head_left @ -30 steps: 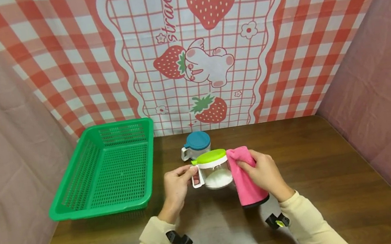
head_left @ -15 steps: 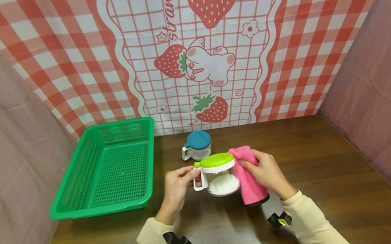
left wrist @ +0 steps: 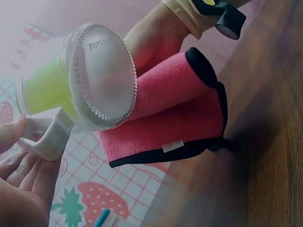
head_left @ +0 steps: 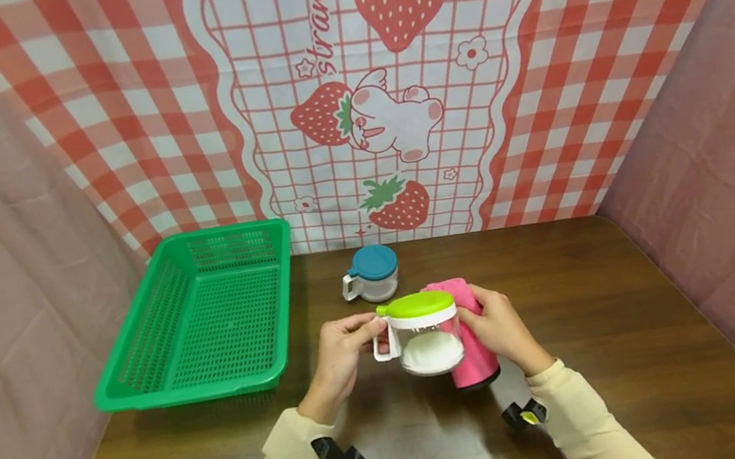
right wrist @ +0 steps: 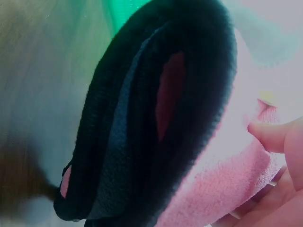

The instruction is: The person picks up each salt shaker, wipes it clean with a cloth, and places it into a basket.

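Observation:
My left hand (head_left: 340,355) pinches the white handle (left wrist: 49,135) of a clear seasoning jar (head_left: 431,352) with a green lid and white powder inside. The jar is held up over the table, its ridged base facing the left wrist camera. On its right side, my right hand (head_left: 499,325) grips a folded pink cloth (head_left: 475,362) with black edging. The cloth (left wrist: 165,109) lies against the far right side of the jar, partly hidden behind it in the head view. In the right wrist view the thumb presses on the pink cloth (right wrist: 227,182).
A second jar (head_left: 375,271) with a blue lid and white handle stands on the wooden table (head_left: 558,281) behind the held jar. At the left stands a green plastic basket (head_left: 286,304). A strawberry-print curtain (head_left: 351,216) hangs at the table's back edge.
The green-lidded jar has moved right and a little toward me, and now overlaps the cloth in the head view. Both hands keep their hold. The blue-lidded jar and basket stay put.

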A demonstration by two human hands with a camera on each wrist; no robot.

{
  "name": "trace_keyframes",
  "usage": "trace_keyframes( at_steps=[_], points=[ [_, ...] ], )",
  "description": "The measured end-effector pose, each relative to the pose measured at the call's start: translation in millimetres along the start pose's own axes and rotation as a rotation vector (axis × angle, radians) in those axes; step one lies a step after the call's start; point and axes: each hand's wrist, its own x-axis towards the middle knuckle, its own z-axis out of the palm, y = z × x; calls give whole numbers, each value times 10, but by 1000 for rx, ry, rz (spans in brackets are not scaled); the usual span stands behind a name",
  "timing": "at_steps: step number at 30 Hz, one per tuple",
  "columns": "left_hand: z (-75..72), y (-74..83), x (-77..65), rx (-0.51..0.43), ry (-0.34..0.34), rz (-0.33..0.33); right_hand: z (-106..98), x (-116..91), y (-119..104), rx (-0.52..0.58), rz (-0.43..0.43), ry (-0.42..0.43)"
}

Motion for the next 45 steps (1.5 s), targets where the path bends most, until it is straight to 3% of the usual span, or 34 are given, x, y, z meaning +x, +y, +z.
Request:
trace_keyframes(
  at_steps=[21,33,45],
  points=[
    [-107,3,68,-101,122,-35,-144,-26,-9,74,-2,18],
    [-143,-9,101,-105,128,-41,-239,-79,-119,134,15,-10],
    [-148,-43,81,-93,108,-73,-181,-122,-172,125,18,-39]
  ],
)
